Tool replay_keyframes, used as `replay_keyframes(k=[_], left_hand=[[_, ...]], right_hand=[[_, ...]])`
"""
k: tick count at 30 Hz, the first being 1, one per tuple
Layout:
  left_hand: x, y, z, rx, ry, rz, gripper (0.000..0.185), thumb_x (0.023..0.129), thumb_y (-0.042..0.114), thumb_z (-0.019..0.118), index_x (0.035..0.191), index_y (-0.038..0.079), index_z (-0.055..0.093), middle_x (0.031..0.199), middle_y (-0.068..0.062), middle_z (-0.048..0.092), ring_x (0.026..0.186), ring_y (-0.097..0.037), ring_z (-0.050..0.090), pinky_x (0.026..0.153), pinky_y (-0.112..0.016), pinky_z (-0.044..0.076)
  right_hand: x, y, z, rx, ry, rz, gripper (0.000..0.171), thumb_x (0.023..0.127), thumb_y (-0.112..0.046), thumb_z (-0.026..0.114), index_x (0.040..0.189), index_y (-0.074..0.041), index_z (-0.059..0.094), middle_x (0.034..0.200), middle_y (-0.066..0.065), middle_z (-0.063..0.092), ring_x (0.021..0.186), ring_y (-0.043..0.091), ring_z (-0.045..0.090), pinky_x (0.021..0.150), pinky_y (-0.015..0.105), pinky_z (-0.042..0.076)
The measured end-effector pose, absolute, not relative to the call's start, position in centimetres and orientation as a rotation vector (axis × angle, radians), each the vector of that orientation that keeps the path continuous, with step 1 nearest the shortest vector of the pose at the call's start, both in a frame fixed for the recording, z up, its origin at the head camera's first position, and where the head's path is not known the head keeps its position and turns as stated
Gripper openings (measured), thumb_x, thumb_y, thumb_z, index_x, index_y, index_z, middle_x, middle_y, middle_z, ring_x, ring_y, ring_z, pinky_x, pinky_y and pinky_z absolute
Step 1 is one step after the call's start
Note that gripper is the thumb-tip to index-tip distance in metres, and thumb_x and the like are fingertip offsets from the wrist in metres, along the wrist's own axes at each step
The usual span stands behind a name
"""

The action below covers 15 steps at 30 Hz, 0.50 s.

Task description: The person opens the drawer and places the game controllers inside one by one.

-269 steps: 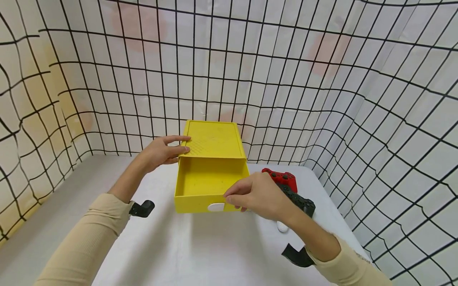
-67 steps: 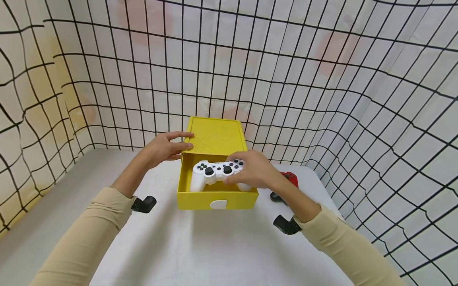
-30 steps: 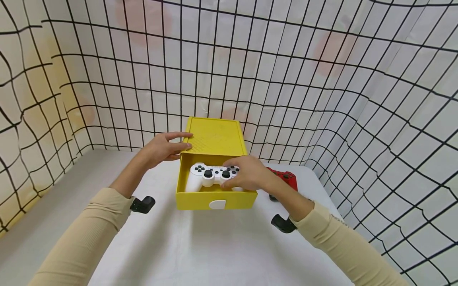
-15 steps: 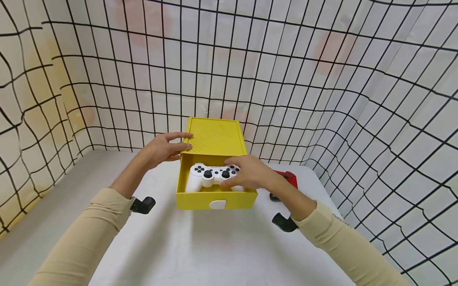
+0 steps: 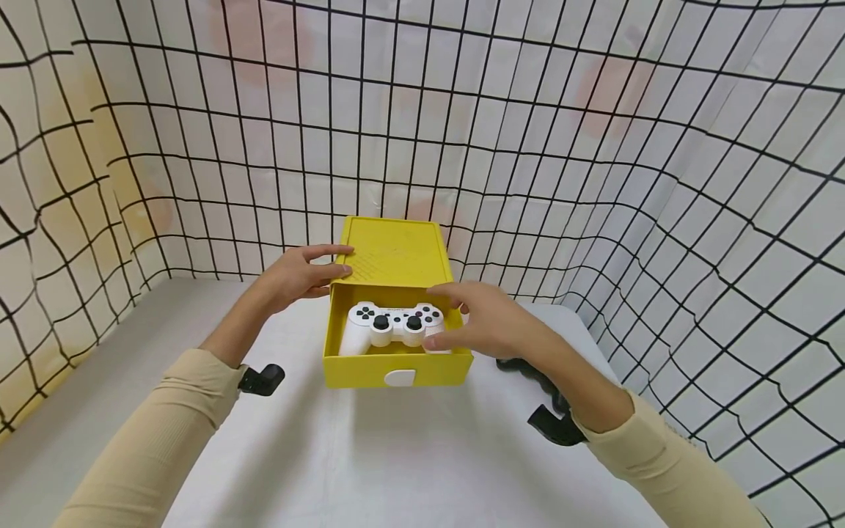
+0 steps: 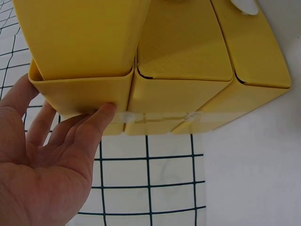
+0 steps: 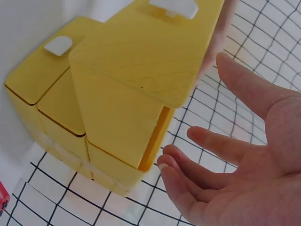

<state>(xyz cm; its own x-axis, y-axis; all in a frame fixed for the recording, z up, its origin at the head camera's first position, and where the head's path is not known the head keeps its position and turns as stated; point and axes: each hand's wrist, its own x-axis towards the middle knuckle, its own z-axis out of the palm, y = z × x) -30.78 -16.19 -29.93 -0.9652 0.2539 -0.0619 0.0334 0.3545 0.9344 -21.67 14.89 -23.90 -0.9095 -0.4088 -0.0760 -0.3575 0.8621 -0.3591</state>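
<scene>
A yellow drawer cabinet (image 5: 393, 253) stands on the white table, its top drawer (image 5: 396, 367) pulled out toward me. Inside the drawer lies a white game controller (image 5: 389, 323) with black sticks. My left hand (image 5: 297, 275) rests on the cabinet's top left edge with straight fingers; in the left wrist view my left hand (image 6: 47, 165) has its thumb against the cabinet (image 6: 178, 56) corner. My right hand (image 5: 485, 326) hovers at the drawer's right side, fingers relaxed and holding nothing. The right wrist view shows my right hand (image 7: 235, 165) spread beside the drawer (image 7: 136, 75).
A black controller (image 5: 521, 367) lies on the table right of the drawer, mostly hidden by my right wrist. A red object (image 7: 2, 197) shows at the right wrist view's edge. Grid-patterned sheets wall in the table at the back and both sides.
My right hand has let go of the white controller and drawn back to the right; the controller now lies alone in the drawer. My left hand has stayed on the cabinet.
</scene>
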Motion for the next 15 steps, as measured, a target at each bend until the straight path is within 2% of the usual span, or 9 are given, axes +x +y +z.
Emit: replay_keyframes(k=[6,11,15], left_hand=[[-30.7,-16.2,-29.9,0.261,2.411,1.672,0.057,0.096,0.035,0.072,0.149,0.026,0.053,0.147,-0.010,0.055,0.125,-0.026,0.058,0.107,-0.041,0.050],[-30.7,-16.2,-29.9,0.253,2.421,1.668,0.057,0.095,0.036,0.072,0.148,0.026,0.054,0.143,-0.009,0.058,0.119,-0.024,0.059,0.104,-0.037,0.053],[-30.7,-16.2,-30.0,0.251,2.425,1.672,0.057,0.095,0.037,0.073,0.148,0.027,0.055,0.139,-0.009,0.060,0.112,-0.020,0.059,0.096,-0.029,0.056]], right_hand=[[-20.2,16.2,-24.1,-0.600,2.884,-0.501,0.082,0.080,-0.043,0.086,0.151,-0.022,0.049,0.136,0.010,0.061,0.118,0.030,0.055,0.088,0.042,0.055],[-19.6,16.7,-24.9,-0.565,2.894,-0.519,0.082,0.080,-0.035,0.087,0.151,-0.023,0.048,0.130,0.010,0.063,0.113,0.029,0.056,0.085,0.039,0.057],[-19.7,17.1,-25.5,-0.561,2.918,-0.559,0.075,0.081,-0.030,0.086,0.147,-0.016,0.054,0.125,0.010,0.066,0.109,0.028,0.058,0.087,0.040,0.056]])
